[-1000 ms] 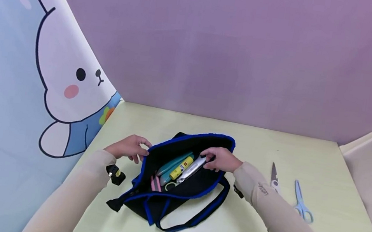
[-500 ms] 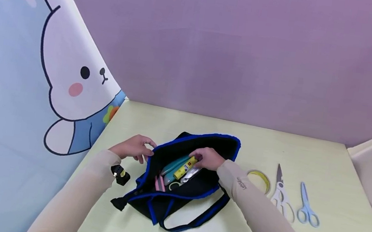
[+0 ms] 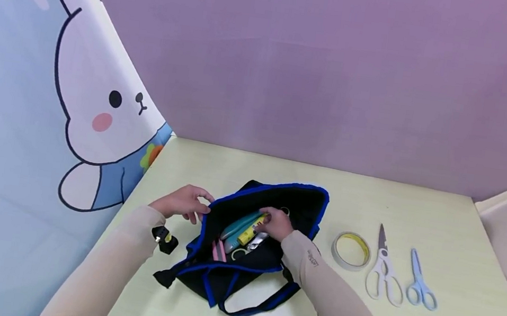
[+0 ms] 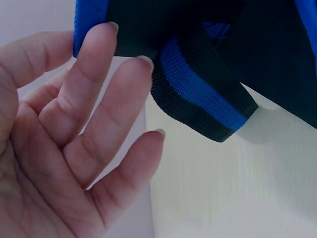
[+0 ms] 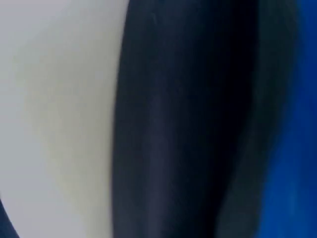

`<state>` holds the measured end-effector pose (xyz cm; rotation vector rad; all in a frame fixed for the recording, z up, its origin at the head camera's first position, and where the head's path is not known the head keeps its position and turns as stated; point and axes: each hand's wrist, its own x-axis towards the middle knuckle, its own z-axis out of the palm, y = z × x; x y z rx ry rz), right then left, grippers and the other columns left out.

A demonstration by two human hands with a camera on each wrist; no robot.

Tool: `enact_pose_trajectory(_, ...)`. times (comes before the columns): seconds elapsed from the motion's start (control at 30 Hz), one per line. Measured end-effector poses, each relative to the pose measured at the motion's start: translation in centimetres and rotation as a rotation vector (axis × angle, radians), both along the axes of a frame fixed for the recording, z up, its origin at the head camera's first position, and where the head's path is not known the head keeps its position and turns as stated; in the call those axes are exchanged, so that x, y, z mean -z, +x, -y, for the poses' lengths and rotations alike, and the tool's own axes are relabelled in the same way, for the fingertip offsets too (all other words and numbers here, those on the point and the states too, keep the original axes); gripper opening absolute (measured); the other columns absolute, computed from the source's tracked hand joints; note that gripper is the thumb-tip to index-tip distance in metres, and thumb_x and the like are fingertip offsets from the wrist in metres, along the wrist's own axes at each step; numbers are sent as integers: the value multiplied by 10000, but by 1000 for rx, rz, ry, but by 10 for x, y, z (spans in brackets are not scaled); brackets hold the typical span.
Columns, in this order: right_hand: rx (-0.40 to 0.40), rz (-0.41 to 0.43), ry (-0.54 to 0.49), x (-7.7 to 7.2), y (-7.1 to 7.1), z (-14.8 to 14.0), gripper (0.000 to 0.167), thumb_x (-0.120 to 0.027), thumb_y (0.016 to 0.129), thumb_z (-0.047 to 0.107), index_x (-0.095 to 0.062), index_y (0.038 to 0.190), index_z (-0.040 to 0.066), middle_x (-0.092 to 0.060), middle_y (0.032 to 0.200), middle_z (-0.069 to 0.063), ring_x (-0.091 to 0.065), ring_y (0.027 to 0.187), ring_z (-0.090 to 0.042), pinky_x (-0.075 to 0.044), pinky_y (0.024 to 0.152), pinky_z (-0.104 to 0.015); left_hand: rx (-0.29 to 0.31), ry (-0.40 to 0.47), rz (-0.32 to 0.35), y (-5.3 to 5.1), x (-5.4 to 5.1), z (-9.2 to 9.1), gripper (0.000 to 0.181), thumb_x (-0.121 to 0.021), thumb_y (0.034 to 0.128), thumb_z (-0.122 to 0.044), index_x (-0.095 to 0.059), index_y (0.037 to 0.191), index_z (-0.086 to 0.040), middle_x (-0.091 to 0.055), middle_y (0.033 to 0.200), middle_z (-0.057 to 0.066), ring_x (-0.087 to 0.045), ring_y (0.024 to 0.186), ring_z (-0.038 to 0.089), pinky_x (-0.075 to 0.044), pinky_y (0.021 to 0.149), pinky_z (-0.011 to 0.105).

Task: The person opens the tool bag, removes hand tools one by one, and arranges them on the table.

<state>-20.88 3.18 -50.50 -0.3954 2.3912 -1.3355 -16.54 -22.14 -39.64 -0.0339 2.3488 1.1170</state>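
A black tote bag with blue trim (image 3: 307, 202) lies on the table, its mouth held wide. My left hand (image 3: 182, 203) pinches the bag's left rim with thumb and forefinger; in the left wrist view the other fingers of that hand (image 4: 79, 124) are spread loosely below the rim. Inside the bag, my right hand (image 3: 277, 224) has its fingers curled at the upper end of a yellow glue stick (image 3: 247, 235). Beside it lie teal cases (image 3: 235, 229), a pink striped item (image 3: 219, 250) and a silvery item (image 3: 257, 240), partly covered by the hand. The right wrist view is blurred bag fabric.
A tape roll (image 3: 351, 251), white-handled scissors (image 3: 382, 274) and light blue scissors (image 3: 420, 284) lie on the table to the right of the bag. The bag's strap (image 3: 258, 308) loops out in front. A purple backdrop (image 3: 316, 81) stands behind the table (image 3: 454, 238).
My right hand has moved left and down inside the bag, from the silvery item to the yellow glue stick. The right sleeve has uncovered the tape roll. My left hand stays on the rim.
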Motion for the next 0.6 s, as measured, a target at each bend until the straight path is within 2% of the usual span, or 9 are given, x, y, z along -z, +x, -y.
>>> enact_pose_trajectory(0.1,103,-2,1,7,4,3,513,-783,739,25,-591,1206,-69,-540,819,-78,-512,750,-203,-452,703,-317,-1,5,0,0,-1,0,310,-592,925,-128,-581,1199,18,-662,765,132,-642,593,198,-531,615,321)
enact_pose_trajectory(0.17,128,10,2,10,7,5,543,-782,734,25,-575,1227,-70,-534,829,-89,-510,757,-215,-451,713,-328,0,4,-4,-1,-1,0,313,-594,924,-125,-581,1201,21,-662,764,133,-643,596,204,-531,613,320)
enact_pose_trajectory(0.27,120,26,-8,11,11,8,573,-769,736,11,-550,1258,-73,-555,861,-105,-525,777,-217,-469,737,-339,5,10,-4,-2,1,0,316,-598,922,-124,-584,1203,20,-660,747,110,-641,591,203,-536,617,322)
enact_pose_trajectory(0.37,88,26,-13,10,14,13,611,-768,730,6,-532,1290,-60,-554,827,-89,-517,730,-190,-467,704,-312,13,16,0,-3,3,-1,309,-599,921,-126,-591,1197,12,-654,720,68,-638,581,188,-539,616,323)
enact_pose_trajectory(0.47,68,27,-4,8,16,21,654,-782,731,32,-515,1323,-41,-555,810,-86,-517,707,-183,-463,680,-302,12,11,2,-3,1,0,304,-597,921,-128,-591,1192,8,-662,748,120,-643,591,199,-540,623,328)
enact_pose_trajectory(0.6,92,36,60,3,20,33,693,-799,762,145,-491,1367,1,-635,1026,-162,-595,858,-248,-490,798,-372,9,0,6,-2,-1,3,308,-597,919,-130,-585,1193,13,-668,818,204,-647,601,204,-540,629,328)
